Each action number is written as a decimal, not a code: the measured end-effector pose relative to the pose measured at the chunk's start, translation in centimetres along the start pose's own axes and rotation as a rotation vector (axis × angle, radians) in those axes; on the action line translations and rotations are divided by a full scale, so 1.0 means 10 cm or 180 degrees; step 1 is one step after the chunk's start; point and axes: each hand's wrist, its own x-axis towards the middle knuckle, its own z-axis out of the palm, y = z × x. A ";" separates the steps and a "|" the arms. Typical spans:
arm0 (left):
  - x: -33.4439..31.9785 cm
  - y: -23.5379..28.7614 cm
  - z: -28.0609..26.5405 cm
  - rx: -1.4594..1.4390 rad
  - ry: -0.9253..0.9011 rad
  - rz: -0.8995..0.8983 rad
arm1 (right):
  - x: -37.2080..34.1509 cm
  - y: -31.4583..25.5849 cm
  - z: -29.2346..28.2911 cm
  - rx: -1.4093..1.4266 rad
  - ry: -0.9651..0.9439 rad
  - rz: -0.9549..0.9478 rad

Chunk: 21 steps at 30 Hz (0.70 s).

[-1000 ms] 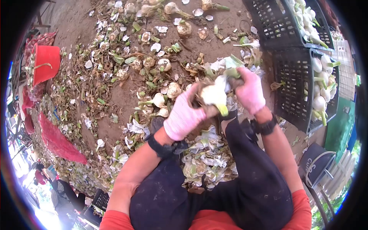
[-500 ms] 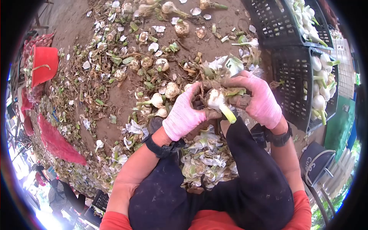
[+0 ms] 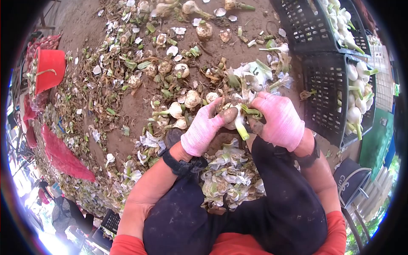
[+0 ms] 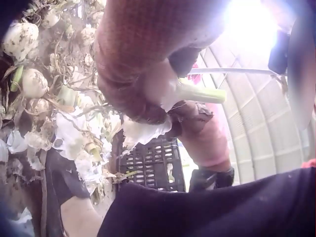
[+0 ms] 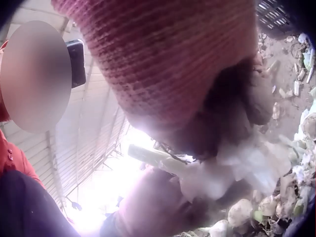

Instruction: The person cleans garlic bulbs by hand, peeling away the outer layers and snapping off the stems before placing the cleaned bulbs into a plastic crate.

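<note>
A white garlic bulb [image 3: 230, 124] with a cut green stem [image 3: 242, 131] is held between both hands in front of the knees. The left hand [image 3: 202, 131], in a pink glove with dirty fingertips, grips the bulb from the left, its thumb lying across it. From the right, the gloved right hand [image 3: 284, 121] pinches a strip of green outer leaf [image 3: 252, 111] beside the stem. In the left wrist view the stem [image 4: 207, 94] sticks out past the fingers, with papery white skin [image 4: 143, 132] hanging below. Right-hand fingers partly hide the bulb [image 5: 207, 180] in the right wrist view.
Two black crates, a near one [image 3: 325, 97] and a far one [image 3: 304, 25], hold trimmed garlic on the right. Peeled skins [image 3: 229, 174] are heaped between the legs. Untrimmed bulbs [image 3: 192, 99] and leaf scraps litter the ground. A red bucket [image 3: 51, 70] stands far left.
The right hand has come down from above the bulb to its right side and now pinches a leaf strip. The left hand keeps its hold while the bulb has shifted slightly.
</note>
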 end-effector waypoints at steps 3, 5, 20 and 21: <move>0.02 0.05 0.00 0.0178 -0.0280 -0.0157 | 0.04 -0.02 -0.01 0.0040 0.0062 0.0100; 0.05 0.07 -0.03 0.0416 -0.0581 -0.0262 | 0.07 0.04 0.00 0.0319 0.0039 0.0130; 0.05 0.03 -0.05 0.0141 -0.0722 -0.0324 | -0.09 0.42 0.08 0.1063 0.0342 0.0782; 0.05 0.02 -0.05 0.0147 -0.0691 -0.0341 | -0.09 0.26 -0.09 0.1499 0.0164 0.0857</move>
